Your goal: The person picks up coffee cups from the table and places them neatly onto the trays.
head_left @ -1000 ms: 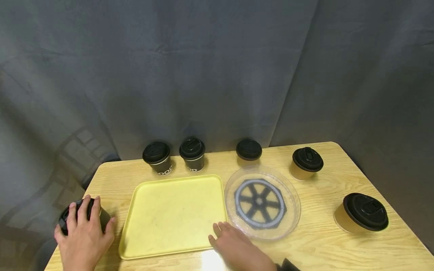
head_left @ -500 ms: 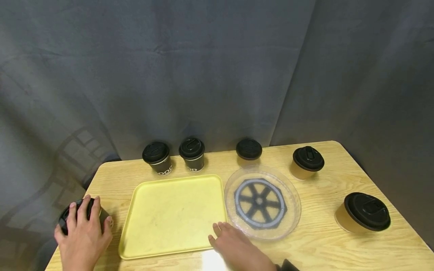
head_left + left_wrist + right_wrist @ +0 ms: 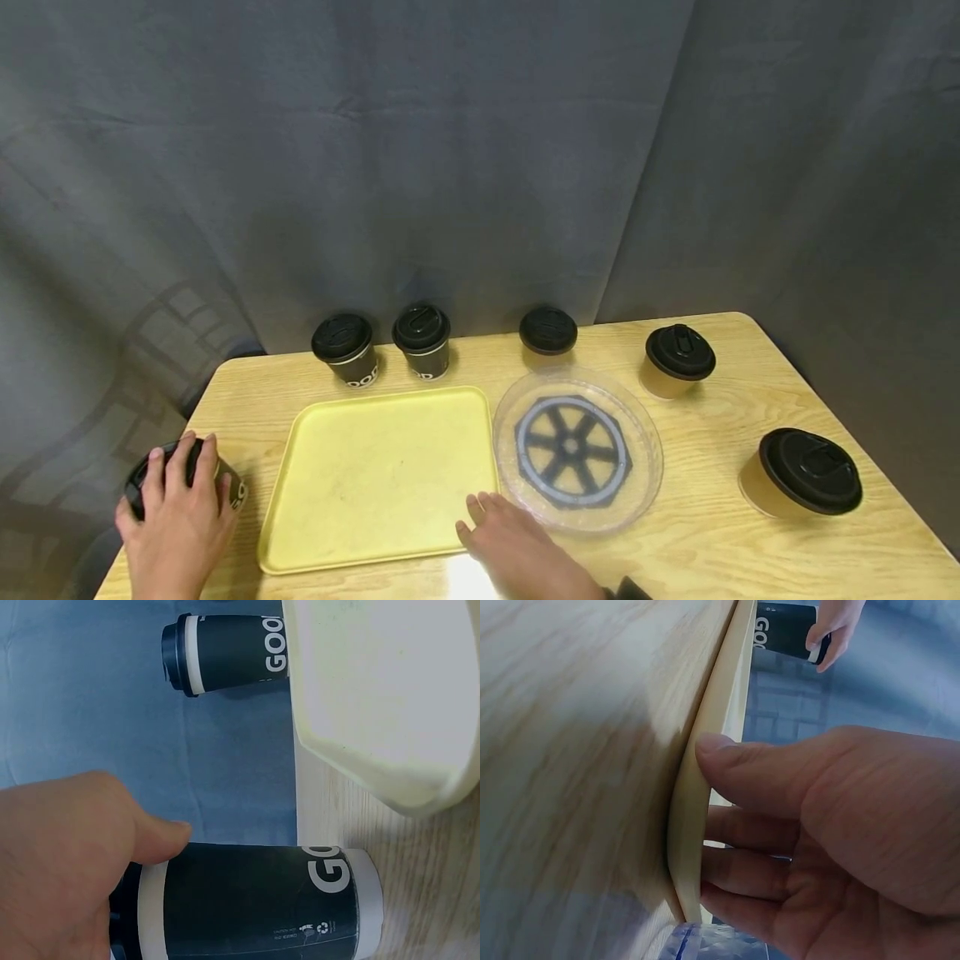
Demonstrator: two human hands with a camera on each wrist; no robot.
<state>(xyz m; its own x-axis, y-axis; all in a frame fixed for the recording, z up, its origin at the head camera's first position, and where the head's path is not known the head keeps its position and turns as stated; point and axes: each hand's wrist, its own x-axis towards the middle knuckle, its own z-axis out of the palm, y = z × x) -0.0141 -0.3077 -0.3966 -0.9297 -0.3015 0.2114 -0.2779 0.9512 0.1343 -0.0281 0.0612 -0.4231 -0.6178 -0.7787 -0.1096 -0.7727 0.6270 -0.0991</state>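
Observation:
A dark lidded paper coffee cup stands at the table's left side, its white lettering partly visible in the left wrist view. My left hand grips it from above, fingers spread over the black lid and thumb against the side near the upper band. At the near right corner of a yellow tray, my right hand rests with loosely bent fingers. In the right wrist view its thumb touches the tray's outer rim, while the other fingertips pass behind the rim, hidden.
Two more dark cups, one left and one right, stand behind the tray. A clear round plastic dish lies right of it. Brown lidded cups stand at the back, back right and right edge. A grey curtain hangs behind.
My left thumb has closed in from beside the cup onto its side, and more of the lettering now shows. The right hand stays at the tray corner. The head view has shifted slightly.

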